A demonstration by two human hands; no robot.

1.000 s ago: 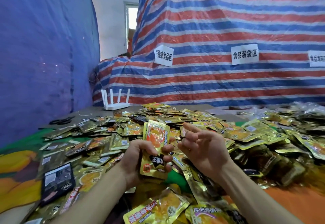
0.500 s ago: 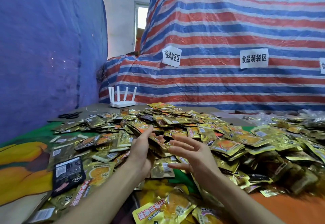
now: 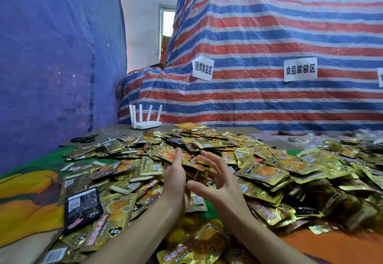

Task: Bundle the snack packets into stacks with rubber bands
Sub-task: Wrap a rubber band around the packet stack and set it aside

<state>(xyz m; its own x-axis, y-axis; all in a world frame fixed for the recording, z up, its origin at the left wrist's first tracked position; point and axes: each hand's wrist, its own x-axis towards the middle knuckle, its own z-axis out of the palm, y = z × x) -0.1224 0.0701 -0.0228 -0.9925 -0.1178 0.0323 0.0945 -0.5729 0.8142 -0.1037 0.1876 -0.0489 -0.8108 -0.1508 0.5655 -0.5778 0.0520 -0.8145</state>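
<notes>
A big heap of gold foil snack packets (image 3: 261, 172) covers the table in front of me. Both my hands hover over its near middle, close together. My left hand (image 3: 175, 178) stands edge-on with straight fingers pointing away from me and holds nothing. My right hand (image 3: 215, 180) is beside it with fingers spread and slightly bent, thumb tip near the left palm, and no packet in it. A thin pale line shows between the two hands; I cannot tell whether it is a rubber band. More gold packets (image 3: 190, 249) lie under my forearms.
A black packet (image 3: 83, 207) lies at the near left. Black scissors (image 3: 85, 139) and a white router (image 3: 145, 123) sit at the back left of the table. A blue tarp hangs on the left, and a striped tarp with paper labels (image 3: 202, 70) stands behind.
My left hand let go of the packets it held upright a second ago. Both hands then reached forward over the heap, fingers opening.
</notes>
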